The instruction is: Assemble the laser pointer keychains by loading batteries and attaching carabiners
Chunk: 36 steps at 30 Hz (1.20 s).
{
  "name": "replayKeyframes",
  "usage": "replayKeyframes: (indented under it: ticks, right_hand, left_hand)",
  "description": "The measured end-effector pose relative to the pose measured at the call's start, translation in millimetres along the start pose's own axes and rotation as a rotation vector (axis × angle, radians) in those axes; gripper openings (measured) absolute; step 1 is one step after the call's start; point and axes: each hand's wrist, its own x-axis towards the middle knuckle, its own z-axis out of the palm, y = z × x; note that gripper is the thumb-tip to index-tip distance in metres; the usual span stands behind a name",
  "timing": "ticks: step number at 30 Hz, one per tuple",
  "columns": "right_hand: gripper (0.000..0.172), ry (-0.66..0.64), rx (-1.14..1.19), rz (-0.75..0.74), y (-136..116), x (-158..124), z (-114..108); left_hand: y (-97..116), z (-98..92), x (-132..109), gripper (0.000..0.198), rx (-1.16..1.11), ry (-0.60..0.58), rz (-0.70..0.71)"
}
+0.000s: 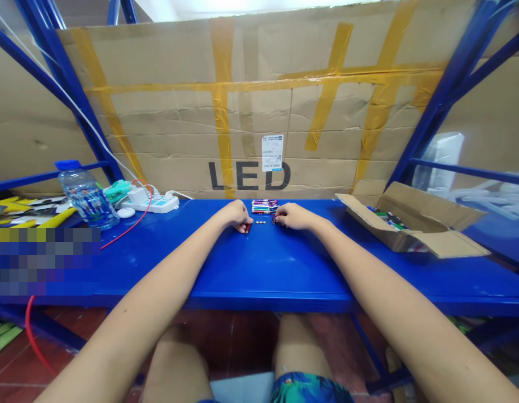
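Note:
Over the blue table [259,268], my left hand [235,214] is closed on a short, slim red tube [248,228], which pokes out below the fingertips. Opposite it, my right hand [291,216] pinches a small dark piece [274,220], mostly covered by the fingers and too small to name. Between the hands lie several small silvery discs [260,222], like button cells, in a short row. Just behind them is a stack of slim tubes [264,206], shiny purple, green, blue and red, lying side by side.
At right stands an open cardboard box [410,224] holding slim coloured tubes. At left are a plastic bottle [87,193], a white power strip [156,203] and a red cable [136,221]. A large cardboard sheet [171,134] walls the back between blue posts.

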Motion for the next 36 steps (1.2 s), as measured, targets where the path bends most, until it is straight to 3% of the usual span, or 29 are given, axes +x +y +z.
replayKeyframes:
  ticks: [31,34,36]
  right_hand:
    - [0.017,-0.019,0.002,0.007,-3.9,-2.5,-2.2]
    - [0.015,-0.016,0.022,0.016,-3.8,-2.5,-2.0]
    - [0.014,-0.003,0.067,0.031,-5.5,-3.1,-2.9]
  left_hand:
    - [4.8,2.9,-4.5,0.027,0.022,-0.034,-0.005]
    - [5.0,0.6,-3.9,0.023,0.069,0.012,0.003]
    - [4.8,-1.1,-2.1,0.021,0.149,0.124,0.053]
